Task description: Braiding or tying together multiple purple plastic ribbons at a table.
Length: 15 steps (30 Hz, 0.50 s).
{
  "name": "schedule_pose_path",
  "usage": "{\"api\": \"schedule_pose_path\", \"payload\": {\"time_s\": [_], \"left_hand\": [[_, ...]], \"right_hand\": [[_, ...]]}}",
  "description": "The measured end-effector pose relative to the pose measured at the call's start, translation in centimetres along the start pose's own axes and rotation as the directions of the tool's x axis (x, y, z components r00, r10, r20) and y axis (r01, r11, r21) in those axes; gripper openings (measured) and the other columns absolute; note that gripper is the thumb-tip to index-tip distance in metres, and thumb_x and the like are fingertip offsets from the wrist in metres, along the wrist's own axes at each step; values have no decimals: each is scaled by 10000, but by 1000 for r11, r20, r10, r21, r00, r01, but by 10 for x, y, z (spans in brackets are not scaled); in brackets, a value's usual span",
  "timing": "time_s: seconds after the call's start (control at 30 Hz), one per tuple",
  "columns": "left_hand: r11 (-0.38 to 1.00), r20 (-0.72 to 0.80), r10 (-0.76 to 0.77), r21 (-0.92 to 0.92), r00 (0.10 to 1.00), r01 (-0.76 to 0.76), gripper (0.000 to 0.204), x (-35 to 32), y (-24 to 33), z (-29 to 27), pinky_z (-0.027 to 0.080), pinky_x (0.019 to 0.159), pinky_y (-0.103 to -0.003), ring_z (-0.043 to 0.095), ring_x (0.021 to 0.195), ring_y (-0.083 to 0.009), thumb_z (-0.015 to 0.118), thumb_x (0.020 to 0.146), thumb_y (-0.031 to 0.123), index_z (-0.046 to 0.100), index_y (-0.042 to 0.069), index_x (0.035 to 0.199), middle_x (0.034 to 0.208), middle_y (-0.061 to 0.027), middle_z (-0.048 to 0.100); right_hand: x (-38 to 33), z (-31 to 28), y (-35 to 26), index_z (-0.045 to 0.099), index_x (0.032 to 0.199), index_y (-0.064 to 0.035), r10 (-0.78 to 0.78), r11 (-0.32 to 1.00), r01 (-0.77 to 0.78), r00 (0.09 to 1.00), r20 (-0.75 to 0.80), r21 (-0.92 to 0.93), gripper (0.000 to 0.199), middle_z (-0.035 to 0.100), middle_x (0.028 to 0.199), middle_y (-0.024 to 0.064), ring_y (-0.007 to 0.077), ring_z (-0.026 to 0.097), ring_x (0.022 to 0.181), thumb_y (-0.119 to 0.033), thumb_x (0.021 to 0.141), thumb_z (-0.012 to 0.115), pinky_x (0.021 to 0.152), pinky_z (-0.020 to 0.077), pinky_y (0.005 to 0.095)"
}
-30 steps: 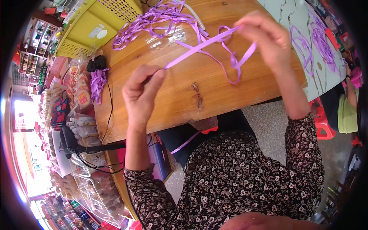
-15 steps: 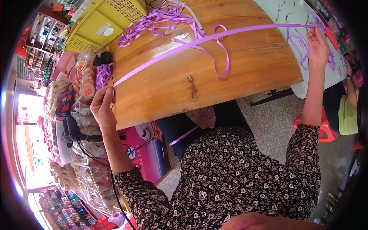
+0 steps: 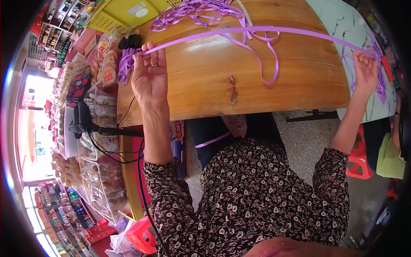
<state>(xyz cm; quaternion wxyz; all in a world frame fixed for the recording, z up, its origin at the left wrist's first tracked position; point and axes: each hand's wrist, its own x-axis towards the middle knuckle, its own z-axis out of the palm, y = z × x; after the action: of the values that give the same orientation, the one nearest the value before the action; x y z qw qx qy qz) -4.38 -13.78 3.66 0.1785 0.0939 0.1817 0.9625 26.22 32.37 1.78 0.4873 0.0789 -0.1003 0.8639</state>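
Note:
A long purple ribbon (image 3: pixel 265 29) spans the width of the wooden table (image 3: pixel 295 73), held above it in a shallow upward arc. Its left end is pinched between thumb and fingers of my left hand (image 3: pixel 150 77), palm showing, a ring on one finger. At the far right, my right hand (image 3: pixel 365 73) has its fingers curled on the other end, near the marbled white surface. Beneath the arc a loose loop of ribbon (image 3: pixel 276 68) lies on the wood. A bunched purple ribbon bundle (image 3: pixel 126 65) sits just left of my left hand.
Tangled ribbon (image 3: pixel 195 13) covers the table's far side beside a yellow plastic basket (image 3: pixel 128 16). More purple strands lie on the marbled table (image 3: pixel 338 25). Packaged goods (image 3: pixel 105 111) and a black cable (image 3: pixel 147 192) are on the left. A red stool (image 3: pixel 359 165) stands at right.
My left hand has moved farther over the table and turned its palm into view. The ribbon now bows more across its length. The whole view has shifted, and my right hand appears lower.

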Motion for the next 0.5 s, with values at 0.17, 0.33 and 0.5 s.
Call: {"api": "schedule_pose_path", "payload": {"time_s": [0.17,0.33,0.5], "left_hand": [[996,267,-85,8,960,86,158,17,-20,-2,445,730,-326,518,720,-159,577,912,165,591,8,918,848,-59,592],[877,252,-53,474,966,-76,132,-2,-48,12,303,516,-215,381,566,-65,595,909,137,633,12,928,671,11,510],[748,256,-71,653,964,-118,180,-21,-62,21,325,536,-205,406,598,-58,589,907,106,634,-20,1027,708,2,548]], "right_hand": [[10,4,7,472,1066,37,-83,997,83,996,-17,-6,190,480,918,102,207,442,841,12,880,501,865,340,473],[11,5,36,469,1106,81,254,965,-227,938,237,-135,222,425,869,65,155,403,799,-17,908,490,698,341,300],[-26,34,133,520,1181,96,276,581,69,920,277,-811,297,556,946,89,99,399,709,-13,907,491,606,314,211]]}}
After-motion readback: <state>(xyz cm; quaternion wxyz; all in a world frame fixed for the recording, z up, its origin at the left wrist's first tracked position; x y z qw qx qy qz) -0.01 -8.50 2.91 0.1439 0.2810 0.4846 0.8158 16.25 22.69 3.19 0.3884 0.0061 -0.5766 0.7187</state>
